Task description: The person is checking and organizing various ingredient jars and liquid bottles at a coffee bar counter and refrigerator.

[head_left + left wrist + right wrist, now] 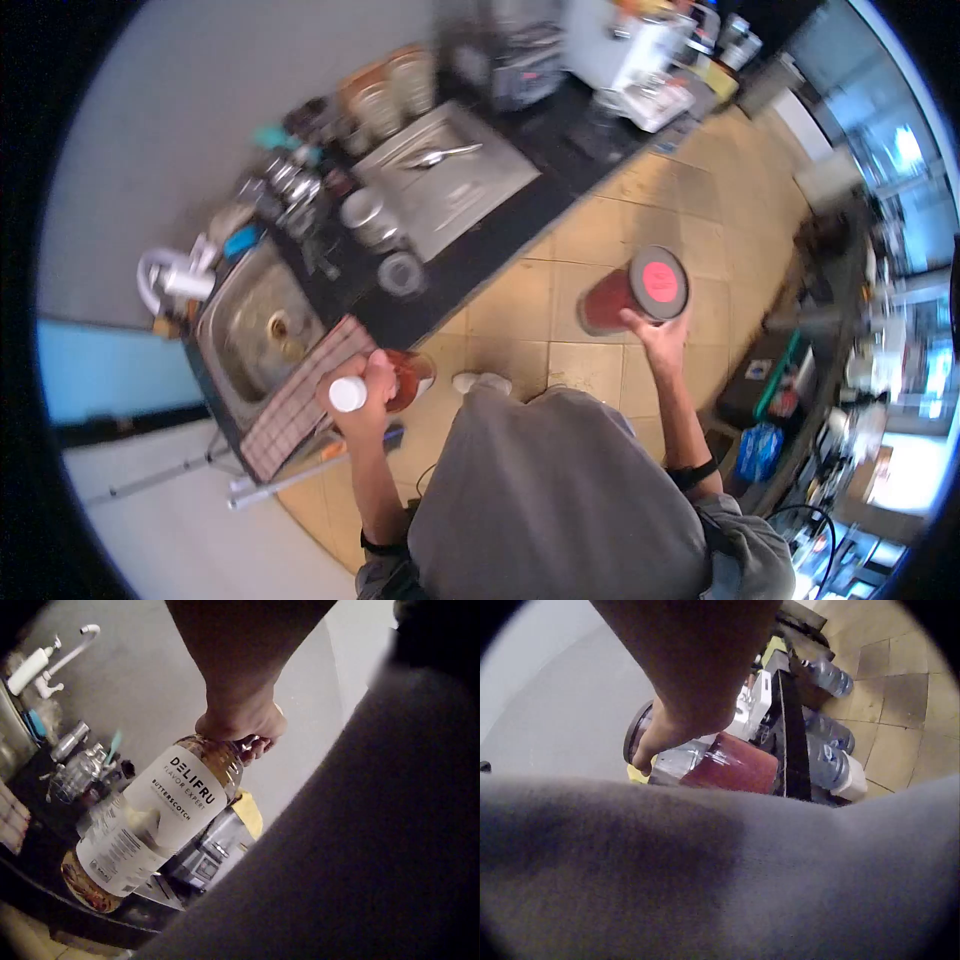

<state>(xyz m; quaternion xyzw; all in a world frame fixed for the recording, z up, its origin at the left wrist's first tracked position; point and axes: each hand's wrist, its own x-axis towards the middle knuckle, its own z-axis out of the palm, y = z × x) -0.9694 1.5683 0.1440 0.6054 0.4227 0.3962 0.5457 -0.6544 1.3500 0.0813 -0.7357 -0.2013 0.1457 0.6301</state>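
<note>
My left hand (362,397) grips a butterscotch syrup bottle (161,814) by its neck. The bottle has a white cap (348,394), a white label and amber liquid inside, and it hangs tilted beside the checked towel at the sink. Out over the floor tiles, my right hand (664,338) holds a clear jar (606,303) of red contents near its top. A dark lid with a pink round sticker (659,282) covers the jar. In the right wrist view the red contents (735,765) show through the wall, and clothing hides the jar's lower side.
A checked towel (300,400) lies along the front of the steel sink (262,315). On the black counter are a metal tray (470,195) with a utensil, a lidded glass jar (370,218) and a glass (401,273). Large water bottles (826,761) stand below the counter.
</note>
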